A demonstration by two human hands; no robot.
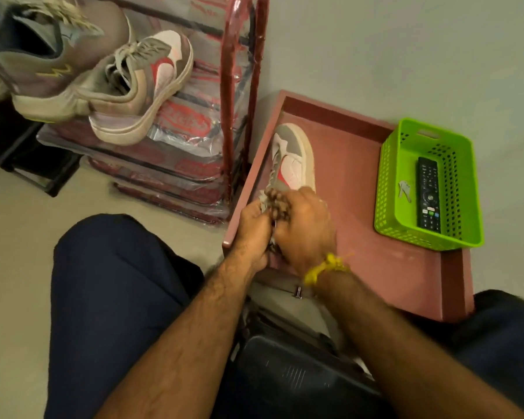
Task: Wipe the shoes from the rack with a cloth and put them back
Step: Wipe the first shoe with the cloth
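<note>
- Grey shoe (294, 152) lies in pink tray (406, 267), near its left edge.
- L hand (253, 228) + R hand (307, 229) both curled on checked cloth (274, 202) at shoe's heel.
- Green basket (387, 182) sits at tray's far right corner.

We see one shoe (294, 155) lying in the tray (406, 267), both hands (285, 225) at its near end, a basket (387, 189) holding a remote (428, 196) on the tray's right side, and the rack (236, 95) to the left bearing another shoe (139, 89).
</note>
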